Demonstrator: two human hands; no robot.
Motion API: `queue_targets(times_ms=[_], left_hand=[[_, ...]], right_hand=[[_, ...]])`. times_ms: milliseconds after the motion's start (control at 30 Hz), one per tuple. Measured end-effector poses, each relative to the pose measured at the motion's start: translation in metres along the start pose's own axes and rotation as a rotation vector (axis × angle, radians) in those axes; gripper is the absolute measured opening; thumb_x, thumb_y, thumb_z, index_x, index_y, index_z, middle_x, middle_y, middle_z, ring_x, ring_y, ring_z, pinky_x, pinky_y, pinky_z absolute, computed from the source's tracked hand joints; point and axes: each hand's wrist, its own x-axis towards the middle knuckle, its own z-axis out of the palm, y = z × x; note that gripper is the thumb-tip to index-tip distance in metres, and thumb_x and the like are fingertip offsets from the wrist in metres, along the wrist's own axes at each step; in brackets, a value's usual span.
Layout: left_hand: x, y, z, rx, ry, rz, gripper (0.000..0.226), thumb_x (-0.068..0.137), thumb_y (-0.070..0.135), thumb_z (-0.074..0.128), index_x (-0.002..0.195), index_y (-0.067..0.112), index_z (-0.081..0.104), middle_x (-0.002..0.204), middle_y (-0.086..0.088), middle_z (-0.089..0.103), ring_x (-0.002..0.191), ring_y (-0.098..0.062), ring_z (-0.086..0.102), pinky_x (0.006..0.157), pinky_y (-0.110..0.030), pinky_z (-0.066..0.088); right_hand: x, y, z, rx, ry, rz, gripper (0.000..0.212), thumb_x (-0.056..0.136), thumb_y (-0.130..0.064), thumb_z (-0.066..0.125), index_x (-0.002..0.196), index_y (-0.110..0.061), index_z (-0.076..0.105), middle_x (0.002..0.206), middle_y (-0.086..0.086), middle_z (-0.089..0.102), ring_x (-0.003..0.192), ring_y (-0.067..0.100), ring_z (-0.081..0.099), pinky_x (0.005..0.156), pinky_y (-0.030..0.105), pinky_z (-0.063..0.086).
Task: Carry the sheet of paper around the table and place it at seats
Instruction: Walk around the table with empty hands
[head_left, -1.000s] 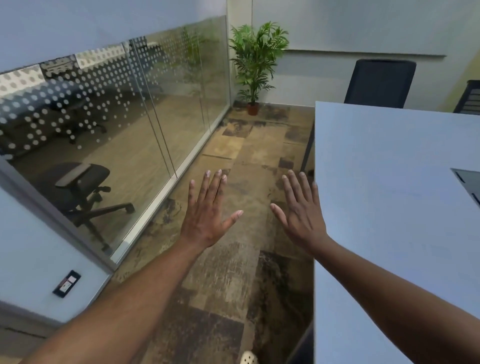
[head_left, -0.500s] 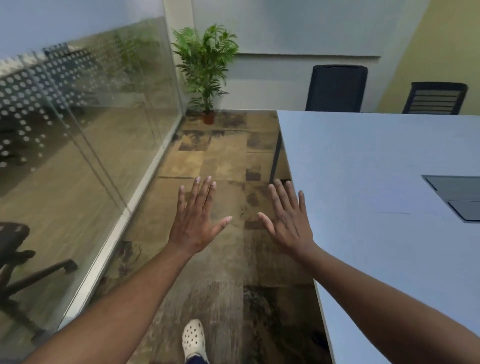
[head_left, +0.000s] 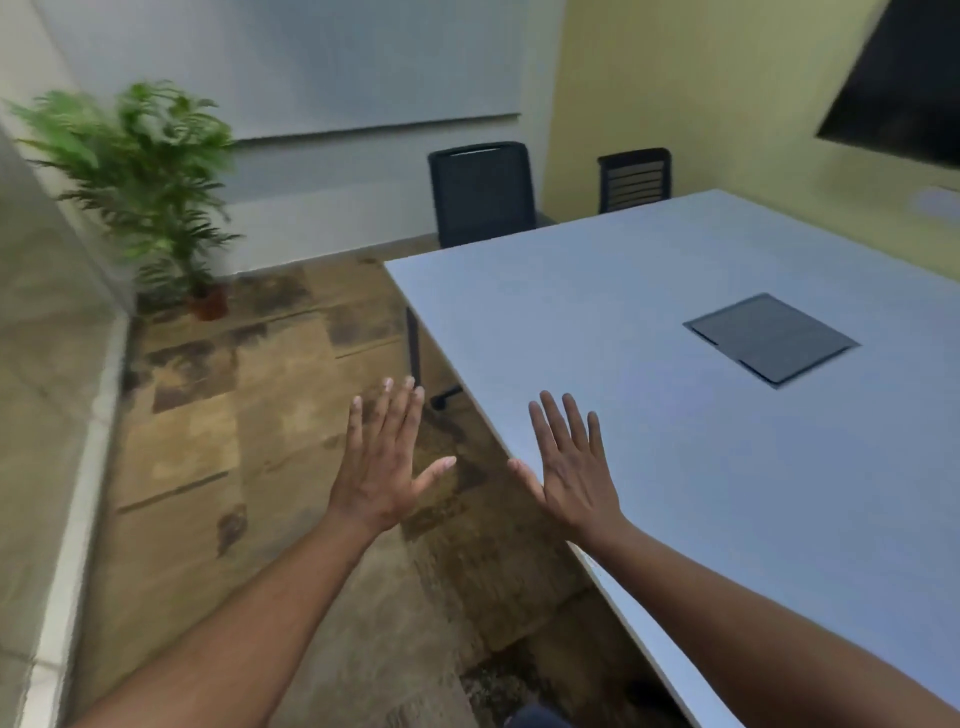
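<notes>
No sheet of paper is in sight. My left hand (head_left: 382, 462) is stretched out flat, palm down, fingers apart, over the floor beside the table's left edge. My right hand (head_left: 569, 467) is held the same way, empty, just above the near-left part of the large pale table (head_left: 597, 322). Two dark chairs stand at the table's far end: a mesh-backed chair (head_left: 483, 192) and a slatted-back chair (head_left: 634, 179).
A dark cable hatch (head_left: 771, 338) is set into the tabletop. A potted plant (head_left: 150, 187) stands in the far left corner. A glass wall (head_left: 36, 322) runs along the left. A dark screen (head_left: 904, 83) hangs on the yellow wall. Patterned floor (head_left: 270, 415) lies between glass and table.
The view has swung to the right: the glass wall has slid out at the left, and more of the table, the second chair and a wall screen have come in. Both hands stay spread and empty.
</notes>
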Motion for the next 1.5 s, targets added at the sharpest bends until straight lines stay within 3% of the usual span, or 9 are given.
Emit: queue_targets(times_ms=[133,233,600,1000,1267,1500], left_hand=[[0.083,0.013,0.042,-0.024,-0.025,0.162,0.102,0.102,0.082,0.021,0.174,0.012,0.002,0.183,-0.007,-0.002,0.169,-0.029,-0.006,0.134,-0.064,0.003],[0.150,0.030,0.083,-0.082,-0.034,0.266,0.100,0.103,0.082,0.022,0.173,0.017,-0.008,0.183,-0.005,-0.007,0.169,-0.027,-0.007,0.134,-0.064,0.003],[0.359,0.087,0.162,-0.135,-0.079,0.567,0.099,0.105,0.078,0.027,0.174,0.009,0.007,0.183,-0.006,0.001,0.169,-0.030,-0.001,0.132,-0.068,0.011],[0.476,0.191,0.261,-0.340,-0.162,0.918,0.097,0.105,0.076,0.035,0.173,0.010,0.013,0.183,-0.005,0.006,0.170,-0.027,-0.001,0.133,-0.066,0.011],[0.537,0.221,0.319,-0.451,-0.240,1.076,0.097,0.105,0.077,0.035,0.173,0.011,0.015,0.183,-0.005,0.007,0.170,-0.027,0.000,0.133,-0.065,0.011],[0.548,0.237,0.357,-0.489,-0.309,1.197,0.099,0.104,0.078,0.037,0.174,0.011,0.015,0.183,-0.005,0.007,0.170,-0.027,0.000,0.133,-0.065,0.008]], right_hand=[[0.035,0.041,0.017,-0.004,0.009,0.145,0.083,0.106,-0.071,0.016,0.173,-0.022,0.005,0.182,0.003,-0.006,0.167,0.029,-0.009,0.134,0.061,0.005],[0.064,0.080,0.037,0.002,0.026,0.234,0.083,0.107,-0.069,0.020,0.172,-0.020,0.007,0.182,0.004,-0.005,0.167,0.030,-0.007,0.133,0.062,0.007],[0.155,0.202,0.065,0.034,0.054,0.523,0.082,0.107,-0.067,0.021,0.172,-0.016,0.016,0.181,0.005,0.006,0.168,0.030,-0.001,0.133,0.061,0.008],[0.150,0.277,0.095,-0.050,0.021,0.813,0.085,0.106,-0.071,0.025,0.171,-0.015,0.020,0.181,0.005,0.012,0.168,0.029,0.003,0.134,0.059,0.006],[0.153,0.294,0.100,-0.123,-0.083,0.930,0.084,0.107,-0.069,0.033,0.170,-0.014,0.023,0.180,0.005,0.014,0.168,0.029,0.007,0.132,0.060,0.014],[0.172,0.293,0.131,-0.068,-0.075,1.036,0.083,0.107,-0.068,0.034,0.171,-0.016,0.021,0.181,0.003,0.013,0.168,0.027,0.005,0.135,0.054,0.005]])
